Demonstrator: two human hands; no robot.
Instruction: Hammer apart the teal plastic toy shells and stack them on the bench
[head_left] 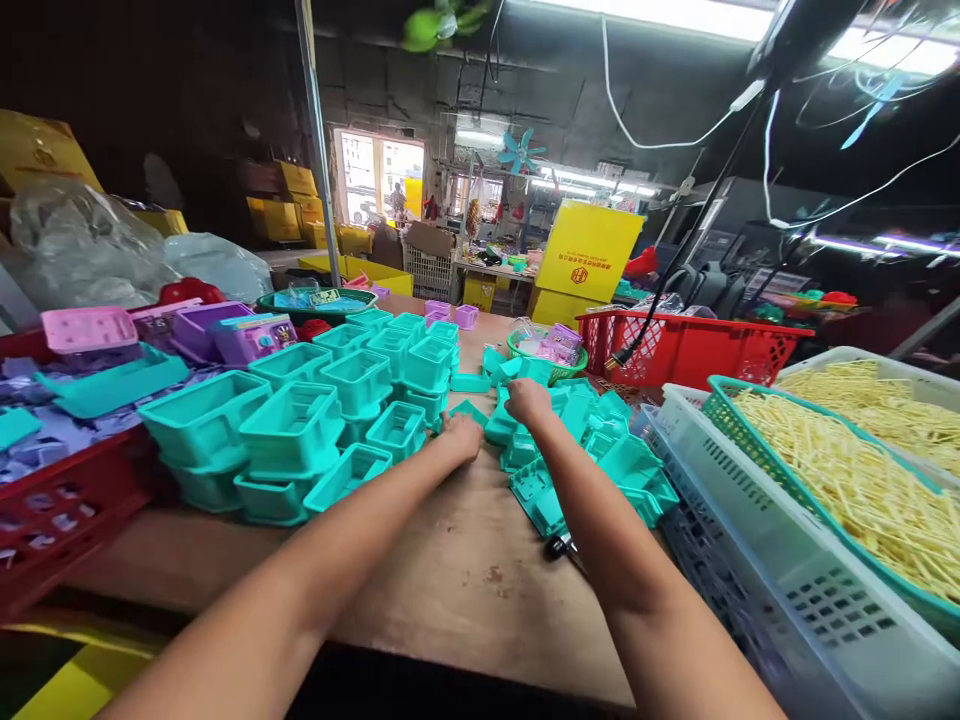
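At the far left of the frame a red crate (52,520) holds pale purple pieces, with a pink tray (88,328) and purple boxes (225,335) behind it. Right of these, in the left centre, stand stacks of teal box shells (300,430), open side up, on the wooden table (450,580).

In the middle of the frame the left hand (461,437) rests knuckles-up at the table, fingers curled narrow on a small teal piece (469,410); whether it truly grips it I cannot tell. Just to its right the right hand (527,400) reaches into the pile of loose teal parts (592,450), fingers folded down among them and hidden, so their spread cannot be told. The step in hand looks like picking a loose part from the pile to join with a shell. The next move seems to call for a firm pinch on one single part and a lift clear of its neighbours.

Further right sit a green basket (525,350), a red basket (675,345), and, at the right edge, a white crate (825,600) bearing a teal basket (720,400) of pale yellow sticks (862,480).
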